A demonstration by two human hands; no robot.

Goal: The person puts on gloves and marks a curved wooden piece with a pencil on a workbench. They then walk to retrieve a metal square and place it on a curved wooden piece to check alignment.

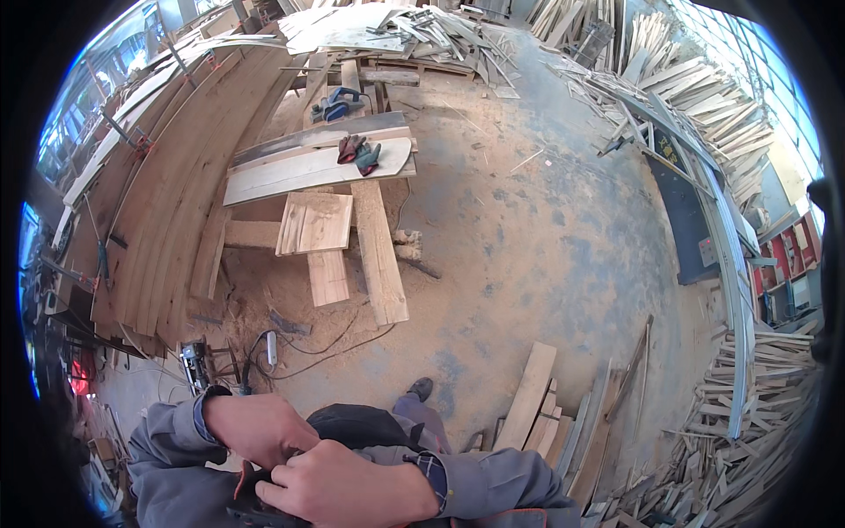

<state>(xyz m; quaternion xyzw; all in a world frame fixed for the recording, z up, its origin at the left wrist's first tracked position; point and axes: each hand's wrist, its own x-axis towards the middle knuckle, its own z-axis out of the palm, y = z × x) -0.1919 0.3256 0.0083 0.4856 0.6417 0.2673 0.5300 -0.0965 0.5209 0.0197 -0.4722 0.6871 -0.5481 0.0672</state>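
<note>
The left hand [268, 429] and right hand [352, 484] met, fingers curled, any grip impossible to tell, and a loose pinch risked fumbling the black item [249, 490] just beside the right fingertips.

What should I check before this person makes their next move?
1. Left grip and right grip empty: cannot tell; both are curled, hiding what is inside.
2. Gloves worn: not ok; they lie on a pale board.
3. Blue power tool set down: ok; nobody is holding it.
4. Blue power tool switched off: cannot tell from here.
5. Floor uncluttered: not ok; there is sawdust, and a white power strip lies there.
</note>
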